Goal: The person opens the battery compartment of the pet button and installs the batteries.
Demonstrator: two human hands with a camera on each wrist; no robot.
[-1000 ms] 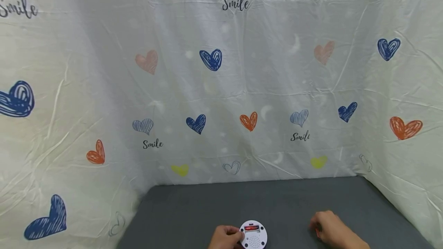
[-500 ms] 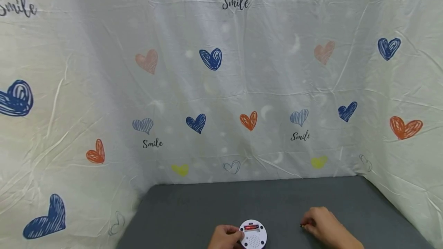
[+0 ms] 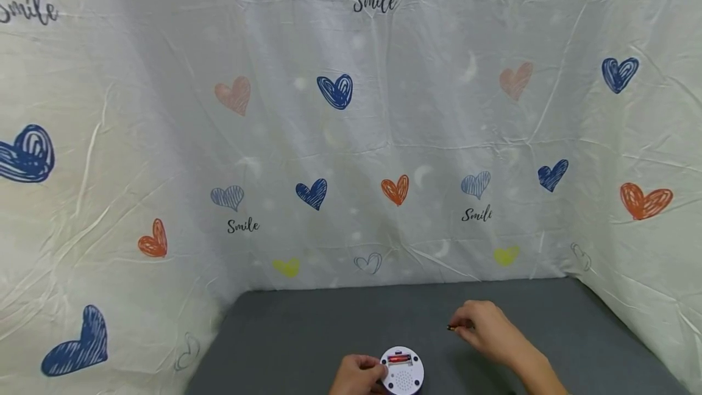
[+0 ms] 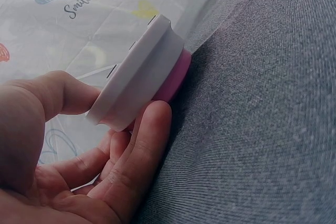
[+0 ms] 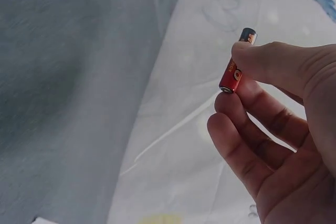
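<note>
A round white device (image 3: 404, 379) with a speaker-like patch of holes lies near the front of the table, its battery compartment uncovered. Inside that compartment sits a red battery (image 3: 398, 359). My left hand (image 3: 358, 375) grips the device by its left edge, thumb on top and fingers beneath. In the left wrist view its pink underside (image 4: 173, 80) faces the grey cloth. Raised over the table to the right, my right hand (image 3: 490, 333) pinches a second small battery (image 5: 231, 74), red with a dark end, between thumb and fingertips.
Dark grey cloth covers the table (image 3: 307, 328). A pale curtain (image 3: 384, 127) printed with hearts and "Smile" hangs behind it and along both sides. The corner of a white object (image 5: 43, 221) shows at the bottom of the right wrist view.
My right hand has lifted and moved leftward and farther from me, carrying the battery, which now shows at its fingertips. My left hand and the device have stayed put.
</note>
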